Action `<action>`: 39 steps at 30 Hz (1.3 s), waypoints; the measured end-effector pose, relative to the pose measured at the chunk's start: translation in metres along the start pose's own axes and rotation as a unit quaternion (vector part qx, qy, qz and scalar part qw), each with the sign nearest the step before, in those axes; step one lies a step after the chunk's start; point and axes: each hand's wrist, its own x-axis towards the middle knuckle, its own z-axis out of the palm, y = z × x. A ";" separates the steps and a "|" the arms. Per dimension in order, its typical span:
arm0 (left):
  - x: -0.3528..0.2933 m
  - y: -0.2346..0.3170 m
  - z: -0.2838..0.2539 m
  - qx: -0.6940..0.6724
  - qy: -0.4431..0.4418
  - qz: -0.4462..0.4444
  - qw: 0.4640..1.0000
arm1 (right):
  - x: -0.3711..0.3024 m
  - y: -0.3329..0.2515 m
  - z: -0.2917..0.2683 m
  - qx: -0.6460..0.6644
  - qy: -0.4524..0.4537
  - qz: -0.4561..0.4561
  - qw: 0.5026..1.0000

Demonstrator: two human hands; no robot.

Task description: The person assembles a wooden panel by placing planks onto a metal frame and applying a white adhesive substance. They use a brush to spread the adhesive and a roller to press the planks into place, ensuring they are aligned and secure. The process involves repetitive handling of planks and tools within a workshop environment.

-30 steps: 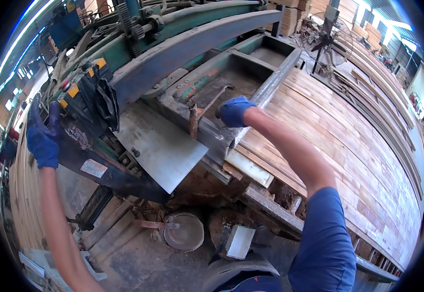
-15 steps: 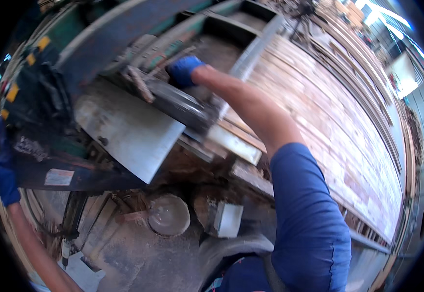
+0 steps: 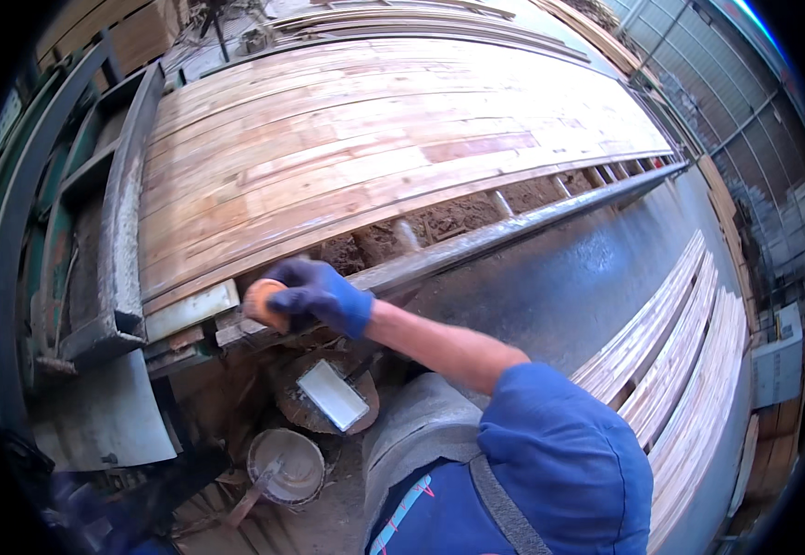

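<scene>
My right hand [image 3: 310, 296], in a blue glove, is closed around an orange-brown object with a rounded end [image 3: 266, 305]; its kind I cannot make out. The hand hovers at the near edge of a wide bed of long wooden strips [image 3: 365, 139] laid side by side. Just left of it, a pale block [image 3: 191, 310] sits at the end of the near strip. My left hand [image 3: 97, 518] is a dark blue blur at the lower left, its fingers smeared.
A steel frame [image 3: 123, 222] stands along the bed's left end, with a metal sheet [image 3: 102, 416] below it. Near me are a white rectangular tray [image 3: 332, 395] on a round stump [image 3: 365, 421] and a round tub [image 3: 305, 476] with a stick-like handle [image 3: 250, 504]. Boards [image 3: 689, 370] lie at right.
My view has swung right toward the strips. My right hand has left the steel frame for the bed's near edge and now holds the orange-brown object. My left hand appears lower.
</scene>
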 end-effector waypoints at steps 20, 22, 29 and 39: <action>-0.093 0.619 0.304 -0.566 -0.373 -0.337 0.653 | -0.286 -0.047 -0.298 -0.038 0.314 -0.030 0.948; -0.076 0.627 0.311 -0.573 -0.454 -0.401 0.552 | -0.297 -0.051 -0.324 -0.403 0.323 -0.058 0.854; -0.062 0.666 0.357 -0.602 -0.582 -0.371 0.401 | -0.315 -0.117 -0.348 -0.695 0.137 -0.056 0.704; -0.041 0.654 0.421 -0.584 -0.669 -0.146 0.437 | -0.295 -0.094 -0.381 -0.549 0.192 -0.005 0.813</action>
